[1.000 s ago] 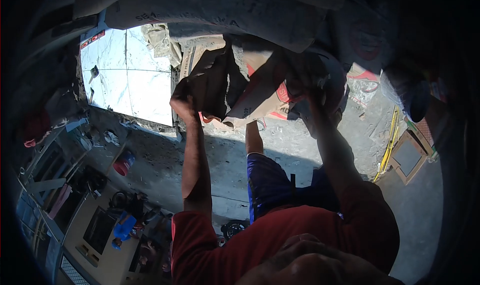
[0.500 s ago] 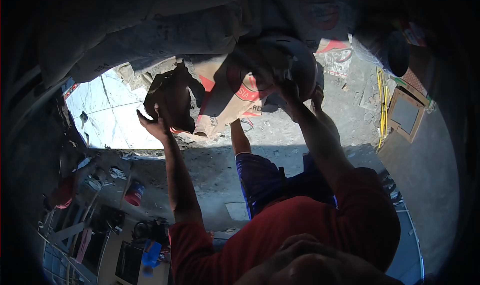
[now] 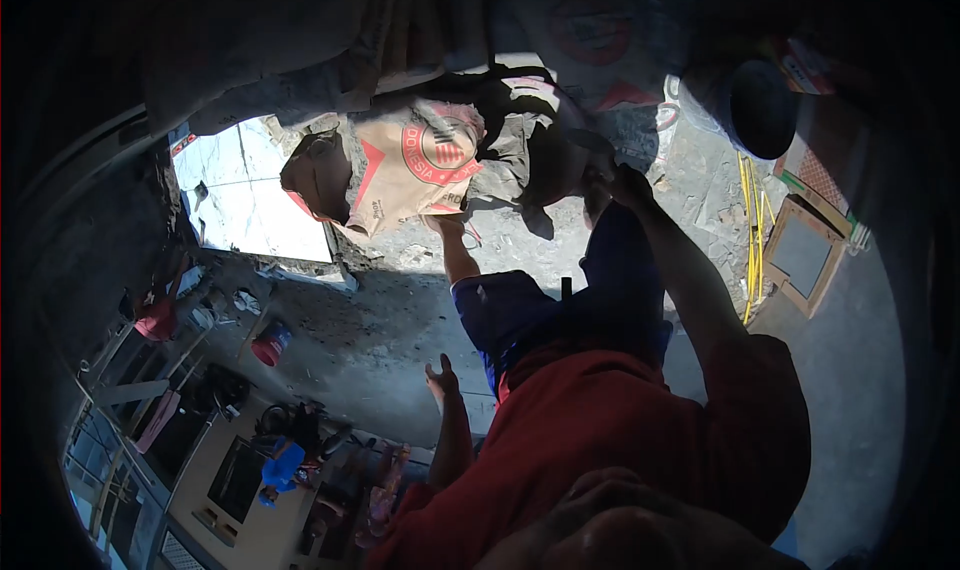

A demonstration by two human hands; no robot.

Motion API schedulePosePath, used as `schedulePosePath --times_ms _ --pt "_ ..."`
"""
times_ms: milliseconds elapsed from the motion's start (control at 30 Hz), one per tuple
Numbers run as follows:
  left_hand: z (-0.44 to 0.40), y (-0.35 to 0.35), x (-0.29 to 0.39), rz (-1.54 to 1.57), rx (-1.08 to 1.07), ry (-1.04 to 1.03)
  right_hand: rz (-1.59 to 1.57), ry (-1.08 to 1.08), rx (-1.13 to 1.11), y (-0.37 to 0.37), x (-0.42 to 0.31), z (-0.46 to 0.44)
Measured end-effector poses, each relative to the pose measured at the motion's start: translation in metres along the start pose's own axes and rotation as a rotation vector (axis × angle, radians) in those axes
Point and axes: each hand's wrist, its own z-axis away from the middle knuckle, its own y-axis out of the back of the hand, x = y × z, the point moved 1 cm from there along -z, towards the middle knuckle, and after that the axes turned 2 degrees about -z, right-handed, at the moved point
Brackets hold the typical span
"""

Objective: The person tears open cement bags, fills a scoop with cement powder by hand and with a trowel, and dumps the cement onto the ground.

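A brown paper sack with red print (image 3: 385,175) lies on the ground ahead, its torn mouth gaping to the left. My left hand (image 3: 441,378) is well back from it, beside my body, with fingers apart and nothing in them. Further forward, my right hand (image 3: 612,182) is closed at the right edge of a dark rounded thing (image 3: 556,165) in deep shadow. What its fingers grip is hidden. Crumpled grey material (image 3: 503,158) lies between that dark thing and the sack.
More sacks (image 3: 290,90) are piled along the far side. White tiles (image 3: 243,192) are at the left. On the right are a dark round container (image 3: 762,110), yellow strips (image 3: 750,230) and a cardboard box (image 3: 806,250). A person in blue (image 3: 283,467) is behind, near a red bucket (image 3: 271,343).
My left hand has left the sack's mouth and drawn back to my side. The sack now lies flatter, its print more exposed. The grey bucket near my right hand no longer shows clearly.
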Motion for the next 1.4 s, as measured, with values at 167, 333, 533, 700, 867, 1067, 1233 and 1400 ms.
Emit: schedulePosePath --times_ms 167,333,533,700,867,1067,1233,1400 --pt "0.147 -0.07 0.081 -0.051 -0.162 -0.664 0.229 0.234 -0.131 0.048 0.06 0.026" --pt "0.251 -0.182 0.08 -0.099 -0.548 -1.038 0.222 0.329 -0.042 0.083 0.092 0.062" --pt "0.36 -0.232 0.098 -0.047 -0.73 -0.86 0.272 0.348 0.0 0.111 0.136 0.082" --pt "0.418 -0.27 0.065 0.072 -0.575 -0.874 0.2 0.25 0.029 0.119 0.131 0.068" --pt "0.439 -0.28 0.036 0.236 -0.692 -0.352 0.207 0.453 0.023 0.089 0.097 -0.007" --pt "0.416 -0.266 0.148 0.245 -0.479 -0.48 0.06 0.559 -0.048 0.007 0.042 -0.116" --pt "0.324 -0.321 0.247 0.468 -0.451 -0.654 -0.161 0.708 0.048 -0.034 -0.008 -0.173" --pt "0.177 -0.379 0.305 0.26 -0.236 -0.937 -0.02 0.808 -0.096 -0.114 -0.049 -0.21"
